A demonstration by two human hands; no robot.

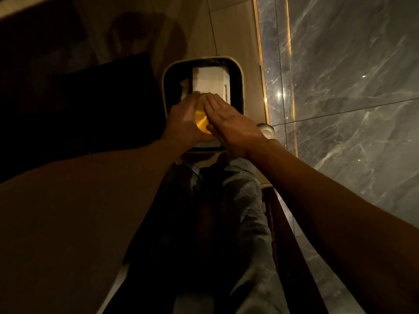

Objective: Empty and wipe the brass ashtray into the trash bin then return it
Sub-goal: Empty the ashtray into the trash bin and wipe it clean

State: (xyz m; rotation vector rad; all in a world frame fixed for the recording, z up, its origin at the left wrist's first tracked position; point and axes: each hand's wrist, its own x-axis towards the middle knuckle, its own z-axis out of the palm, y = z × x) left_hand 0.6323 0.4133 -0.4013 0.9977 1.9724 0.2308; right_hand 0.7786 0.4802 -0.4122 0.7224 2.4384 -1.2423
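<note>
The brass ashtray (pixel 201 120) sits tipped over the open trash bin (pixel 240 71), gripped at its edge by the left hand (pixel 184 122), while the right hand (pixel 233 126) lies flat, fingers together, against its face. Polished metal like this is probably rigid, fairly weighty and slick, so the rim seems the safest hold.

I see my left hand (pixel 184 123) gripping the brass ashtray (pixel 201 120) over the open trash bin (pixel 166 75), while my right hand (pixel 231 125) lies flat, fingers straight, across the ashtray's other side. White paper (pixel 208 81) sits in the bin just beyond my fingertips. Grey marble wall (pixel 340 87) runs along to the right of my right arm.
</note>
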